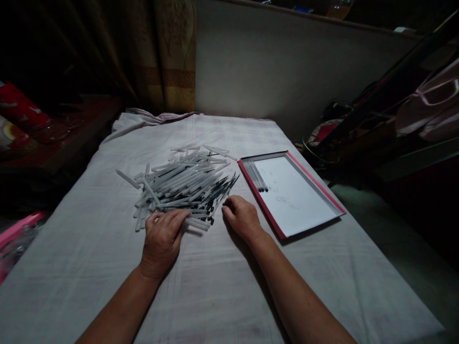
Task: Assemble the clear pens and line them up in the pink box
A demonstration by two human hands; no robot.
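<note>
A loose heap of clear plastic pens (181, 184) with dark tips lies in the middle of a cloth-covered table (215, 286). My left hand (163, 239) rests palm down at the heap's near edge, fingers stretched onto the nearest pens. My right hand (240, 217) sits just right of the heap, fingers curled and pinching a small dark pen tip. To the right lies a shallow white box lid with a pink rim (304, 210); a few pens (257, 177) lie side by side along its left wall.
A curtain (165, 52) and a pale wall stand behind the table. Dark furniture and red packets (17, 114) fill the left side. Bags and clutter (412, 110) crowd the right. A pink object (16, 229) lies at the left edge.
</note>
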